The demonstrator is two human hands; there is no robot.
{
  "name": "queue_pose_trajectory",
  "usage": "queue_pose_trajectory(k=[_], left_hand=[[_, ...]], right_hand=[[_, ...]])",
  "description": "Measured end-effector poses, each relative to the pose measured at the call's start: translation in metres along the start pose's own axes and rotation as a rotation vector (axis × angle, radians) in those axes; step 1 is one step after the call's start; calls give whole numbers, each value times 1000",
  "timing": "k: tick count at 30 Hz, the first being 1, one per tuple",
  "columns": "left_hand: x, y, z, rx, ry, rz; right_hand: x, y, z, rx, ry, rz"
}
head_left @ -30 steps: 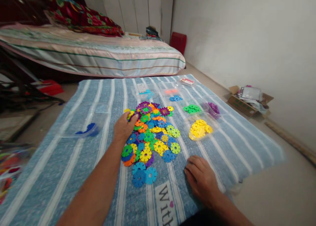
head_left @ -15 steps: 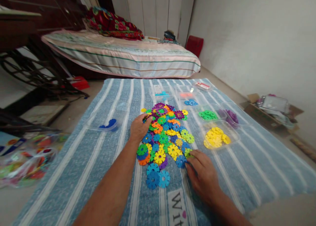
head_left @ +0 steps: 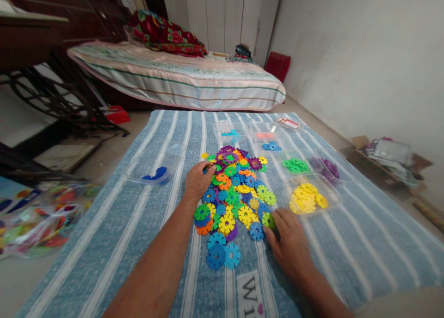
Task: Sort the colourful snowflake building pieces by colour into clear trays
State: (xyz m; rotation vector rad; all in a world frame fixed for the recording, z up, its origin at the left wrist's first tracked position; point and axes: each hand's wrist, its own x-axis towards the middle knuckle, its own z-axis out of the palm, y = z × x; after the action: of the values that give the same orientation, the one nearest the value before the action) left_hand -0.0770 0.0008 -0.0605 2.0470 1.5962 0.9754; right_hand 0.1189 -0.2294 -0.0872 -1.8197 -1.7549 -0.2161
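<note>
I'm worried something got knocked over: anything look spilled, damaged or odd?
Nothing stands out: the mixed pieces lie heaped on the striped cloth, and the yellow pieces sit in an upright clear tub.

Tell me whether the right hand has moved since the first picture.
Yes: the right hand has moved forward and left, judged against the printed W.

Dark "Wi" lettering (head_left: pixel 249 289) on white patch (head_left: pixel 242 306) of striped cloth (head_left: pixel 333 248); red-white label (head_left: pixel 288 122) illegible.

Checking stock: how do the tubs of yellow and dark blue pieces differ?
The tub of yellow pieces holds a heap; the tub of dark blue pieces, just a few. The yellow one sits right of the mixed pile, the dark blue one left. Both tubs are clear.
</note>
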Motion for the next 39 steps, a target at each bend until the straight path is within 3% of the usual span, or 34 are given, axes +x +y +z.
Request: queue_pose_trajectory(k=[5,15,22,26,29,32,34,39], left_hand=[[0,-1,0,3,3,12],[-1,-1,-1,-13,1,10],[-7,1,-1,24,67,26],[-17,21,-14,75,89,133],[-32,49,-33,-34,-115,269],[-53,75,-50,-238,-443,301],[-66,84,-55,-317,-587,290],[-77,83,-62,-311,-651,197]], right_hand=[[2,-2,-1,-1,-13,16],[5,-4,-4,210,31,145],[40,-14,-12,400,32,201],[61,-26,-12,528,6,274],[71,-36,-11,631,-12,342],[75,-45,-9,733,-4,406],[75,-49,-8,803,-16,426],[70,-54,-6,878,-73,448]])
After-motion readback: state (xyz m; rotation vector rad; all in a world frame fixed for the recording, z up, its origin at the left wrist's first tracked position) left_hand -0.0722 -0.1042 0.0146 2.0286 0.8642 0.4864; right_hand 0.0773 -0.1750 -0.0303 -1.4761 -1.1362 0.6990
